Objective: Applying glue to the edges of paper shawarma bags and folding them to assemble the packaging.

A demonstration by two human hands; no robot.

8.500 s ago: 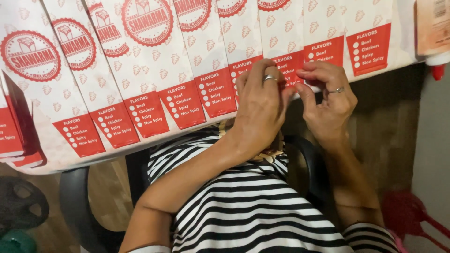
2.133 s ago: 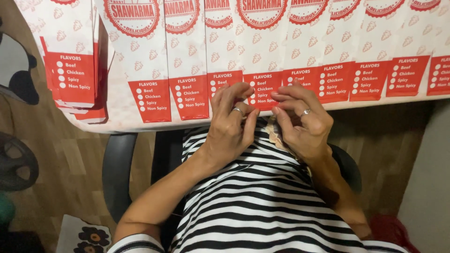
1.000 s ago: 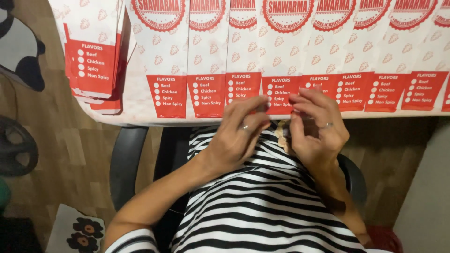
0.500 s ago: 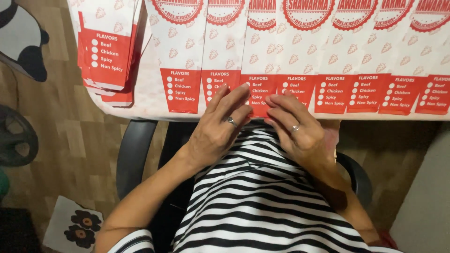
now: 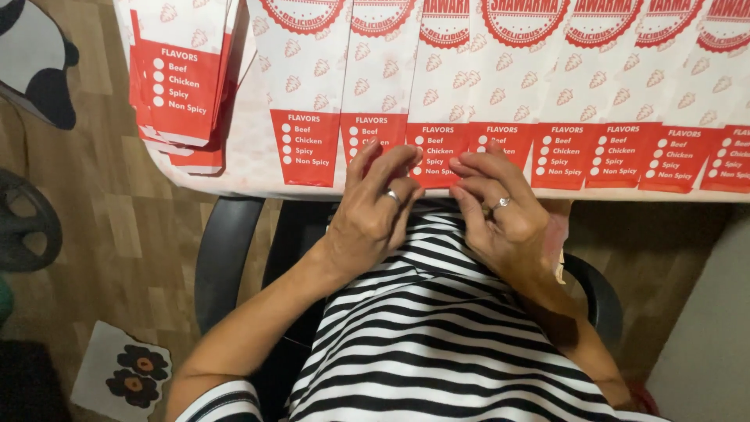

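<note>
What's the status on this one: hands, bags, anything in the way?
Left hand and right hand empty, fingertips on the row of paper bags at the table edge. Stack of bags apart, left. Nothing blocking.

The row of red-and-white printed paper bags (image 5: 500, 94) is cut off by the top and right edges. The left hand (image 5: 375, 219) and right hand (image 5: 500, 211) cover the lower edges of the bags in the middle of that row.

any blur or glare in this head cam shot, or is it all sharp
Head view: even, soft light, no glare on the paper bags; left hand and right hand slightly motion-soft at the fingertips; faint shadow under the table edge; floor darker at the left.
</note>
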